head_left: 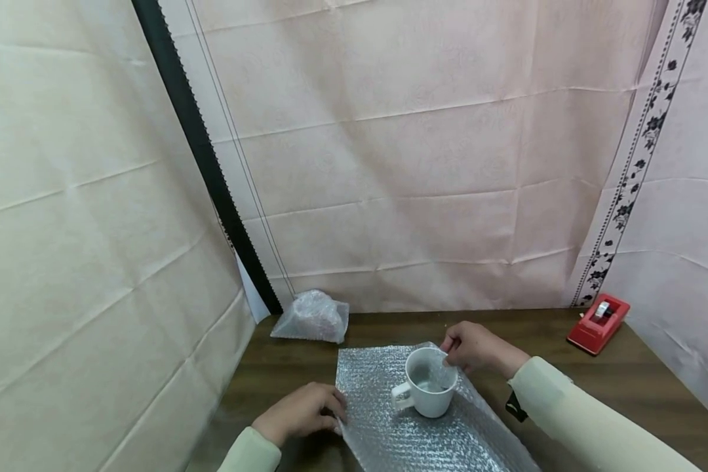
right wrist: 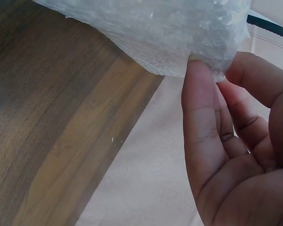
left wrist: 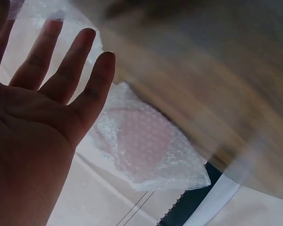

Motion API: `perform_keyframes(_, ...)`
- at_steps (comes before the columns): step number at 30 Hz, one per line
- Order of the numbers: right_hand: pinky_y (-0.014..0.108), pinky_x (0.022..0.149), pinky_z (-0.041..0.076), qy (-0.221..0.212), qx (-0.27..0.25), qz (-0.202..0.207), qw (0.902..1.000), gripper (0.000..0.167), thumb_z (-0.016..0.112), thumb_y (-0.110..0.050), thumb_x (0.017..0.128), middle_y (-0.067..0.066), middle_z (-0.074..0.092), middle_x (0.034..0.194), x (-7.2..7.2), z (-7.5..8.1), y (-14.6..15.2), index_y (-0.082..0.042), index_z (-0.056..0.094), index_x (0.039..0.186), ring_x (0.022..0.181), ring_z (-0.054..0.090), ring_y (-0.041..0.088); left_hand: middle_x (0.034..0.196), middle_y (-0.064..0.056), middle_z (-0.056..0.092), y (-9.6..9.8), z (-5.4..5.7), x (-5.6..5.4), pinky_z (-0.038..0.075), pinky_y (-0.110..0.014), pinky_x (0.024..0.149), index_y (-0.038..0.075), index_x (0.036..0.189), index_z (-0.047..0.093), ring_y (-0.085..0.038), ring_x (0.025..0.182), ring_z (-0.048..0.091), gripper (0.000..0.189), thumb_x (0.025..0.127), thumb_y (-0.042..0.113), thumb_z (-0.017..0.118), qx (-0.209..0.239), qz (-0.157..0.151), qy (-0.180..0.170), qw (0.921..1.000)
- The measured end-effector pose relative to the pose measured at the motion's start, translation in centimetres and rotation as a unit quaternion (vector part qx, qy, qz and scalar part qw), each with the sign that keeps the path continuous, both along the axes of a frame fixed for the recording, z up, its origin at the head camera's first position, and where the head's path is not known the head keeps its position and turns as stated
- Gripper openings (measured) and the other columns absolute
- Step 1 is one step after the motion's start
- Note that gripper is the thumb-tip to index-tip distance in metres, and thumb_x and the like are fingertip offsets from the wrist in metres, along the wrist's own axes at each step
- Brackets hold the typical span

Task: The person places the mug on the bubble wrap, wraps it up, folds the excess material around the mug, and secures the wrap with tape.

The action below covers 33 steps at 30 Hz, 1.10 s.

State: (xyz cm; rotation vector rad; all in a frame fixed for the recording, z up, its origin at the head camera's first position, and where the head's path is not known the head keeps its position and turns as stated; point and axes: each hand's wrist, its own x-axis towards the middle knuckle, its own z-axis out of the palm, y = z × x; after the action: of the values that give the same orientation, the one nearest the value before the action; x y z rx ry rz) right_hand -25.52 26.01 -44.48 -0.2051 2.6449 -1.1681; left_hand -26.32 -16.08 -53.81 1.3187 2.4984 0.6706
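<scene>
A white mug (head_left: 429,387) stands upright on a sheet of bubble wrap (head_left: 383,429), its handle toward the left. My right hand (head_left: 474,347) pinches the sheet's far right corner between thumb and fingers and lifts it against the mug's rim. The right wrist view shows this raised bubble wrap (right wrist: 198,33) at the fingertips. At the sheet's left edge, my left hand (head_left: 307,413) holds the border between thumb and forefinger, while its other fingers (left wrist: 73,66) stay fairly straight in the left wrist view. Part of the mug's right side is behind the lifted wrap.
A bubble-wrapped bundle (head_left: 314,317), pinkish through the plastic in the left wrist view, lies at the table's back left. A red tape dispenser (head_left: 598,324) stands at the back right. Cloth curtains (head_left: 419,164) border the brown wooden table (head_left: 401,324) behind and at both sides.
</scene>
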Motion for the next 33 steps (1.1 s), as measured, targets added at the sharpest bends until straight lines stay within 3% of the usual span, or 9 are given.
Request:
perform_keyframes(1,0.038,0.064,0.065,0.001,0.001,0.0,1.0,0.015,0.087,0.005,0.089,0.006,0.071,0.086,0.0,0.0,0.0,-0.003,0.076,0.095,0.075,0.068,0.019,0.132,0.004,0.082,0.2,0.3,0.0,0.063,-0.029,0.107,0.026,0.108,0.091,-0.007,0.126,0.074,0.014,0.099,0.036,0.087,0.007,0.004,0.001,1.0)
perform_keyframes(2,0.038,0.064,0.065,0.0,0.001,-0.002,1.0,0.015,0.087,0.005,0.089,0.006,0.071,0.086,0.0,0.0,0.0,-0.003,0.076,0.095,0.075,0.068,0.019,0.131,0.004,0.083,0.7,1.6,0.7,0.064,-0.03,0.105,0.027,0.106,0.091,-0.006,0.124,0.075,0.011,0.098,0.034,0.087,0.009,0.022,-0.016,0.9996)
perform_keyframes(5,0.038,0.064,0.065,-0.002,0.003,-0.001,1.0,0.015,0.087,0.005,0.089,0.006,0.071,0.087,0.0,0.0,0.0,-0.003,0.076,0.096,0.077,0.068,0.019,0.128,0.003,0.084,1.4,2.7,0.9,0.064,-0.028,0.103,0.027,0.101,0.091,-0.004,0.12,0.075,0.007,0.098,0.032,0.088,0.026,0.042,-0.01,0.9987)
perform_keyframes(13,0.042,0.072,0.068,-0.024,-0.002,0.001,0.9997,0.014,0.087,0.003,0.093,0.008,0.073,0.094,0.1,0.2,0.3,-0.003,0.077,0.101,0.085,0.069,0.02,0.105,0.012,0.084,3.9,4.5,0.6,0.062,-0.023,0.09,0.025,0.101,0.088,0.003,0.099,0.071,0.005,0.102,0.026,0.083,0.088,0.062,0.044,0.9932)
perform_keyframes(17,0.042,0.071,0.068,-0.021,-0.002,-0.003,0.9998,0.015,0.088,0.002,0.092,0.008,0.073,0.093,0.1,0.2,0.2,-0.004,0.077,0.099,0.085,0.069,0.02,0.098,0.009,0.083,5.6,5.2,0.2,0.06,-0.023,0.084,0.023,0.1,0.086,0.003,0.092,0.067,0.005,0.103,0.025,0.082,0.14,0.083,0.027,0.9864)
perform_keyframes(23,0.045,0.072,0.069,-0.017,-0.013,0.005,0.9997,0.014,0.088,0.001,0.093,0.007,0.073,0.092,0.3,-0.1,0.2,-0.004,0.077,0.1,0.084,0.069,0.02,0.103,0.004,0.08,8.2,5.1,-0.4,0.059,-0.024,0.086,0.021,0.105,0.083,0.002,0.093,0.064,0.007,0.106,0.026,0.079,0.181,0.083,0.025,0.9797)
perform_keyframes(33,0.039,0.067,0.063,-0.013,-0.029,0.008,0.9995,0.013,0.085,0.006,0.092,0.006,0.071,0.09,0.4,0.1,0.4,-0.003,0.077,0.098,0.082,0.066,0.019,0.103,0.005,0.077,12.3,3.8,-1.0,0.058,-0.028,0.092,0.021,0.099,0.08,-0.006,0.099,0.066,0.014,0.11,0.028,0.076,0.199,0.143,0.046,0.9685)
